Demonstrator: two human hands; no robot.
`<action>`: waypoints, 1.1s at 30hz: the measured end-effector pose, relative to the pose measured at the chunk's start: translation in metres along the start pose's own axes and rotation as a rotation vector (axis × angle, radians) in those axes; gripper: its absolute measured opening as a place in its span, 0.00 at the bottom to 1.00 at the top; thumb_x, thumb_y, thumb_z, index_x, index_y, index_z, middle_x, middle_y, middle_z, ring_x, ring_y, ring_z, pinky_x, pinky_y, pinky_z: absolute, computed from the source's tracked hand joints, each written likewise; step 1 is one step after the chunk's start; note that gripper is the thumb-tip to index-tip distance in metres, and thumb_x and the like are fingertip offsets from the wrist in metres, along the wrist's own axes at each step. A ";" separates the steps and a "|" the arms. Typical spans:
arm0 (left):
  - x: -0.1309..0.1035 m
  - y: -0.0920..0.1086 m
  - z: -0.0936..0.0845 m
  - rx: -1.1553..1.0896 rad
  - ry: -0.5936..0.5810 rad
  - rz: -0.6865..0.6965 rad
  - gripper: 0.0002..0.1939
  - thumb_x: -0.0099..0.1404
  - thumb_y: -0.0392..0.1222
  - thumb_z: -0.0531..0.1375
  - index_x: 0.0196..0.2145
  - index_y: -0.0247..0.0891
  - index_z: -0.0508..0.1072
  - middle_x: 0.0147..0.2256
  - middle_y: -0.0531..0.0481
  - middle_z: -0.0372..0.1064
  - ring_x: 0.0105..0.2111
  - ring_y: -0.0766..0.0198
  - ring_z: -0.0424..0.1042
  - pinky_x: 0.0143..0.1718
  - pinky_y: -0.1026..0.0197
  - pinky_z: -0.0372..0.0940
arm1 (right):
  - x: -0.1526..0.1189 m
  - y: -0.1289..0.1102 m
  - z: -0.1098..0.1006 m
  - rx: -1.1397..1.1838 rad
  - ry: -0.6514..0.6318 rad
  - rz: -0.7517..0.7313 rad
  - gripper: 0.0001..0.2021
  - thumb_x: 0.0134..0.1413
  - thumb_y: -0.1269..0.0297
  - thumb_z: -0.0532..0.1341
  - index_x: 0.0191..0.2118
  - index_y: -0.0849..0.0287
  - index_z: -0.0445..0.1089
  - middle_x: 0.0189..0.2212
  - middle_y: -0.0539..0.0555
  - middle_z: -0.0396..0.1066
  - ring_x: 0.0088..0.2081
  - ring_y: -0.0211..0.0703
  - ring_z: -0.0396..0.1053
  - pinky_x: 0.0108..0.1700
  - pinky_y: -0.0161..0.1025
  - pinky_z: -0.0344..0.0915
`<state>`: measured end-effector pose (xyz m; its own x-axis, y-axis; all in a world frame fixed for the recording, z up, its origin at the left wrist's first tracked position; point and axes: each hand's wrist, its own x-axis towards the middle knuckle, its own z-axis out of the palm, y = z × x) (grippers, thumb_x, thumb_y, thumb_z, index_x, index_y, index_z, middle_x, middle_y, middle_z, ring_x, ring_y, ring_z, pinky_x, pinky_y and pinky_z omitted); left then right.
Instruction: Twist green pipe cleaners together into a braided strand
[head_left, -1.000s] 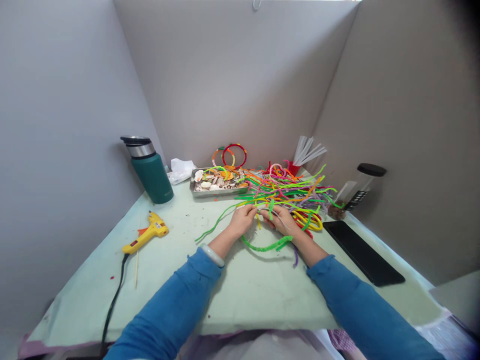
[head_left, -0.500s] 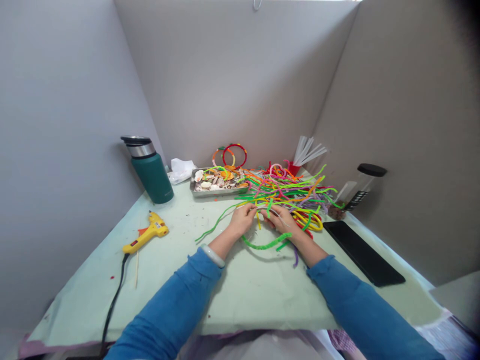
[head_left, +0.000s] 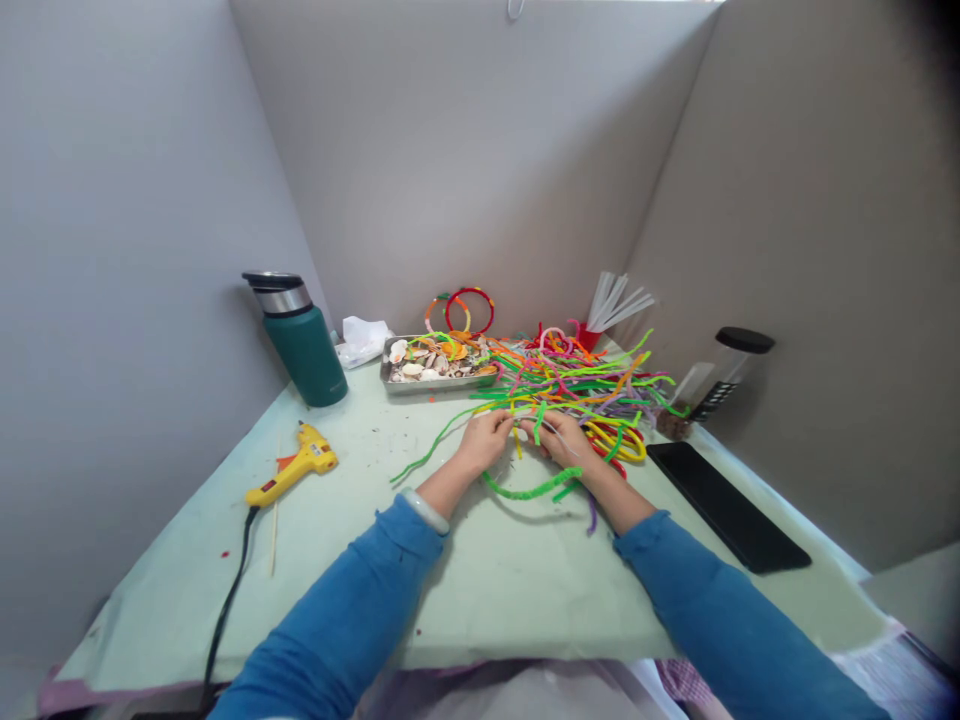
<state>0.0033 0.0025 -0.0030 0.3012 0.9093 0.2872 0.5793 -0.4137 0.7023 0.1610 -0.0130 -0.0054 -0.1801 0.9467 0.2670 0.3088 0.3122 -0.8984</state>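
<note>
Over the middle of the table, my left hand [head_left: 484, 442] and my right hand [head_left: 566, 440] are closed on the far side of a hoop [head_left: 532, 493]. Fuzzy green pipe cleaner covers the hoop's near side, while a thin pale stretch shows bare by my right hand. Between my fingertips a short yellow pipe cleaner [head_left: 517, 440] hangs down. A green pipe cleaner end [head_left: 539, 424] sticks up at my right fingers. Exactly how the fingers pinch the strands is too small to make out.
Behind my hands lies a tangled heap of pipe cleaners [head_left: 577, 375]. A metal tray [head_left: 442, 385] of shells stands left of it, with two wrapped rings [head_left: 470, 290] against the wall. Leftward are a green bottle [head_left: 306, 355] and yellow glue gun [head_left: 292, 472]; rightward, a black phone-like slab [head_left: 727, 505].
Hardly anything differs. The fingers of my right hand and the green end beside them have shifted slightly; both hands keep their place on the hoop.
</note>
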 end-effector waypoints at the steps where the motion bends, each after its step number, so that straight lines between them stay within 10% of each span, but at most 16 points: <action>1: 0.000 0.000 0.000 0.004 -0.002 0.000 0.14 0.61 0.43 0.48 0.32 0.36 0.72 0.27 0.50 0.69 0.28 0.67 0.63 0.30 0.66 0.55 | 0.000 0.000 0.000 0.004 0.001 0.004 0.17 0.47 0.51 0.57 0.21 0.59 0.61 0.12 0.45 0.55 0.15 0.32 0.53 0.18 0.32 0.50; 33: -0.002 0.000 0.000 0.095 -0.045 0.015 0.14 0.62 0.43 0.49 0.32 0.36 0.72 0.29 0.50 0.70 0.28 0.67 0.63 0.30 0.66 0.54 | 0.002 0.005 -0.001 -0.024 -0.078 -0.068 0.15 0.51 0.53 0.56 0.29 0.61 0.67 0.12 0.46 0.56 0.18 0.34 0.56 0.21 0.32 0.53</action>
<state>0.0031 0.0008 -0.0032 0.3430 0.9009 0.2660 0.6431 -0.4316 0.6325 0.1633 -0.0097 -0.0093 -0.2730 0.9147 0.2980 0.3160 0.3779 -0.8703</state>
